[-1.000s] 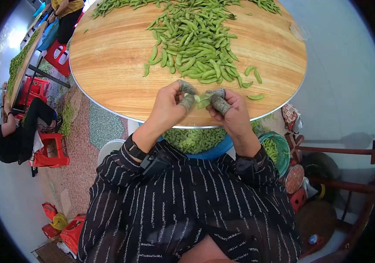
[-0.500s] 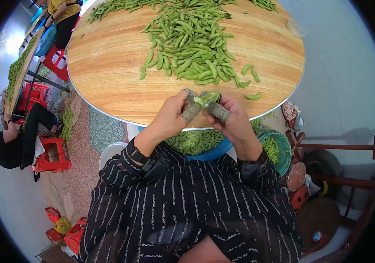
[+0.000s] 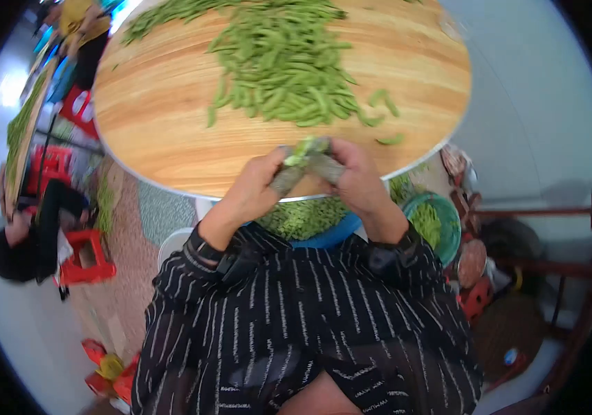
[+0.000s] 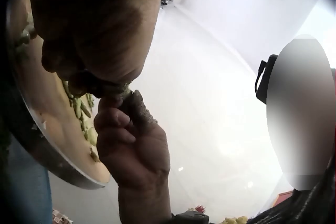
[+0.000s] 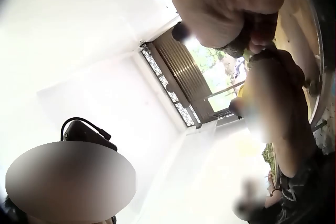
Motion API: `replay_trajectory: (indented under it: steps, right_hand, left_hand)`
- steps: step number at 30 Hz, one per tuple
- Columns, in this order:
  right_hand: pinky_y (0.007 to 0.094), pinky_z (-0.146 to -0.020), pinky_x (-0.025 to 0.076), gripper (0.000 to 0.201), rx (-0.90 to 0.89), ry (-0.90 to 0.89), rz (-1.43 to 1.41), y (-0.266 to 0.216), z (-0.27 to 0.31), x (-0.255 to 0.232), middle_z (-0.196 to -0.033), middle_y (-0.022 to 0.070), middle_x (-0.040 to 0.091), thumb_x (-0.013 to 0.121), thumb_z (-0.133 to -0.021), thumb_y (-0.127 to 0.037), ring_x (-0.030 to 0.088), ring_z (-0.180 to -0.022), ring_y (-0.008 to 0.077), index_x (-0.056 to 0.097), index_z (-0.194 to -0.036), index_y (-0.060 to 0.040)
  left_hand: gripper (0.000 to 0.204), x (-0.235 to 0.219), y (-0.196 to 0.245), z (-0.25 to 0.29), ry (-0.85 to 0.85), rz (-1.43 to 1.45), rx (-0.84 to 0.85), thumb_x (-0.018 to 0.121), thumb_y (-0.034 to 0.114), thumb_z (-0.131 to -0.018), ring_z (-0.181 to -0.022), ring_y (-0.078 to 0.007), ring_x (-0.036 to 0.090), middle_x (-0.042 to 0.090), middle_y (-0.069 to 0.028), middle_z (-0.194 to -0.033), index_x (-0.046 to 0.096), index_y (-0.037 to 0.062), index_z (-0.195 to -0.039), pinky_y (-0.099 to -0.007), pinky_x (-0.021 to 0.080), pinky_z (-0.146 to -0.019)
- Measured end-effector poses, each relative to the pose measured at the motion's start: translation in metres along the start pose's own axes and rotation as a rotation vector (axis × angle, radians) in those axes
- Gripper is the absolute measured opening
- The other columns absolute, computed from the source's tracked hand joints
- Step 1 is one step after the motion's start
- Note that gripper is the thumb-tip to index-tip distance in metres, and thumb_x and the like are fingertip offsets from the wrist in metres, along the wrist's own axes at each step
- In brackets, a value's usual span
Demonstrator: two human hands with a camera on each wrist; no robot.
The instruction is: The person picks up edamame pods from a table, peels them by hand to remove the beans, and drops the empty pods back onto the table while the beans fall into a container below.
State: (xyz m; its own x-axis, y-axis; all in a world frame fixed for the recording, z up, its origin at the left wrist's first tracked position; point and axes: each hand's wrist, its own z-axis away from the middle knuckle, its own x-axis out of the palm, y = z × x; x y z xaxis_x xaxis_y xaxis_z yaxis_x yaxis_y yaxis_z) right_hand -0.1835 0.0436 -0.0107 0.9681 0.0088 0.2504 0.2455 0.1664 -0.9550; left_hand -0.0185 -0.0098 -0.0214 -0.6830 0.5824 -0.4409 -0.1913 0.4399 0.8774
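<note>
A green pod (image 3: 301, 150), blurred, lies between the fingertips of both hands over the near edge of the round wooden table (image 3: 171, 138). The left hand (image 3: 253, 185) pinches its left end; the right hand (image 3: 359, 181) pinches the other side. Grey-green wraps cover thumbs and fingertips on both. In the left wrist view the right hand (image 4: 134, 153) meets the left hand (image 4: 100, 29) at the fingertips. The right wrist view shows the left hand (image 5: 275, 103) against the right hand (image 5: 226, 8), the pod mostly hidden. A heap of green pods (image 3: 282, 76) covers the table's middle.
Below the table edge sits a blue basin (image 3: 334, 234) of green beans. A green basket (image 3: 451, 235) with pods stands right, a white bucket (image 3: 171, 245) left. Red stools (image 3: 87, 259) and seated people are at the far left. Loose pods (image 3: 389, 140) lie right of the heap.
Both hands have shifted slightly left with the pod between them, and its angle differs. The whole head view has moved, so the table and heap appear further up and left.
</note>
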Motion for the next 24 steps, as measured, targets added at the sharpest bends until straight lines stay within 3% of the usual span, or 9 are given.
replay_trajectory:
  steps: [4, 6, 10, 11, 13, 17, 20, 22, 24]
  right_hand:
    - [0.0249, -0.049, 0.040, 0.008, -0.252, -0.057, 0.028, 0.012, -0.004, -0.001, -0.069, -0.0008, 0.055, 0.055, -0.075, -0.010, 0.049, -0.058, 0.0074, 0.055, -0.078, -0.0026]
    - [0.0256, -0.055, 0.041, 0.013, -0.260, -0.072, 0.158, 0.021, -0.007, -0.005, -0.069, 0.0032, 0.057, 0.055, -0.078, -0.014, 0.050, -0.063, 0.0088, 0.055, -0.080, -0.0013]
    - [0.0281, -0.055, 0.041, 0.014, -0.386, 0.100, 0.327, 0.029, -0.004, -0.001, -0.063, 0.0093, 0.055, 0.055, -0.077, -0.012, 0.048, -0.061, 0.0085, 0.054, -0.074, 0.0012]
    - [0.0286, -0.055, 0.041, 0.013, -0.409, 0.141, 0.326, 0.031, -0.003, 0.000, -0.061, 0.0106, 0.054, 0.055, -0.076, -0.011, 0.047, -0.061, 0.0078, 0.054, -0.073, 0.0017]
    - [0.0283, -0.055, 0.040, 0.012, -0.401, 0.173, 0.269, 0.026, 0.000, 0.003, -0.060, 0.0104, 0.053, 0.055, -0.076, -0.010, 0.046, -0.061, 0.0073, 0.053, -0.072, 0.0018]
    - [0.0278, -0.054, 0.039, 0.010, -0.354, 0.121, 0.159, 0.026, -0.004, 0.005, -0.060, 0.0074, 0.052, 0.054, -0.076, -0.008, 0.043, -0.061, 0.0063, 0.053, -0.073, 0.0020]
    - [0.0268, -0.054, 0.040, 0.012, -0.382, 0.023, 0.369, 0.031, -0.010, 0.000, -0.064, 0.0029, 0.054, 0.054, -0.078, -0.011, 0.046, -0.063, 0.0070, 0.054, -0.077, 0.0008]
    - [0.0238, -0.053, 0.040, 0.011, -0.199, -0.085, -0.121, 0.034, -0.009, 0.010, -0.068, 0.0014, 0.054, 0.053, -0.079, -0.012, 0.048, -0.061, 0.0074, 0.055, -0.081, -0.0019]
    - [0.0203, -0.052, 0.038, 0.013, -0.042, -0.144, -0.200, 0.027, -0.003, 0.007, -0.074, 0.0011, 0.054, 0.054, -0.080, -0.013, 0.048, -0.059, 0.0071, 0.055, -0.088, -0.0030]
  left_hand:
    - [0.011, 0.001, 0.013, 0.001, -0.048, 0.003, -0.089, 0.052, 0.006, -0.078, -0.061, -0.0155, 0.051, 0.054, -0.0080, -0.069, 0.049, 0.0024, -0.088, -0.0271, 0.040, -0.056]
    - [0.011, 0.002, 0.006, 0.003, -0.071, 0.041, -0.138, 0.052, 0.006, -0.078, -0.063, -0.0143, 0.051, 0.055, -0.0059, -0.071, 0.050, 0.0019, -0.088, -0.0255, 0.041, -0.058]
    - [0.012, 0.004, -0.003, 0.006, -0.175, 0.120, -0.175, 0.052, 0.008, -0.080, -0.063, -0.0145, 0.051, 0.054, -0.0073, -0.070, 0.050, 0.0005, -0.089, -0.0258, 0.041, -0.058]
    - [0.013, 0.006, -0.008, 0.008, -0.063, 0.039, -0.145, 0.051, 0.010, -0.081, -0.064, -0.0152, 0.051, 0.054, -0.0078, -0.071, 0.049, 0.0001, -0.089, -0.0268, 0.041, -0.059]
    - [0.016, 0.011, -0.007, 0.006, 0.126, -0.157, -0.025, 0.051, 0.012, -0.081, -0.066, -0.0225, 0.055, 0.055, -0.0122, -0.075, 0.048, 0.0002, -0.092, -0.0308, 0.042, -0.060]
    - [0.015, 0.015, -0.010, 0.005, 0.262, -0.543, 0.236, 0.050, 0.008, -0.079, -0.066, -0.0343, 0.054, 0.054, -0.0175, -0.074, 0.049, 0.0014, -0.093, -0.0355, 0.042, -0.057]
    - [0.014, 0.018, -0.011, 0.012, 0.238, -0.516, 0.183, 0.050, 0.007, -0.079, -0.062, -0.0336, 0.054, 0.054, -0.0148, -0.069, 0.050, 0.0021, -0.091, -0.0359, 0.042, -0.054]
    - [0.011, 0.015, -0.024, 0.018, 0.216, -0.386, 0.158, 0.049, 0.007, -0.080, -0.058, -0.0258, 0.055, 0.055, -0.0087, -0.066, 0.051, 0.0022, -0.089, -0.0327, 0.042, -0.051]
    - [0.012, 0.020, 0.001, 0.015, 0.274, 0.011, 0.071, 0.048, 0.009, -0.082, -0.060, -0.0153, 0.055, 0.057, -0.0042, -0.070, 0.050, 0.0018, -0.091, -0.0266, 0.043, -0.051]
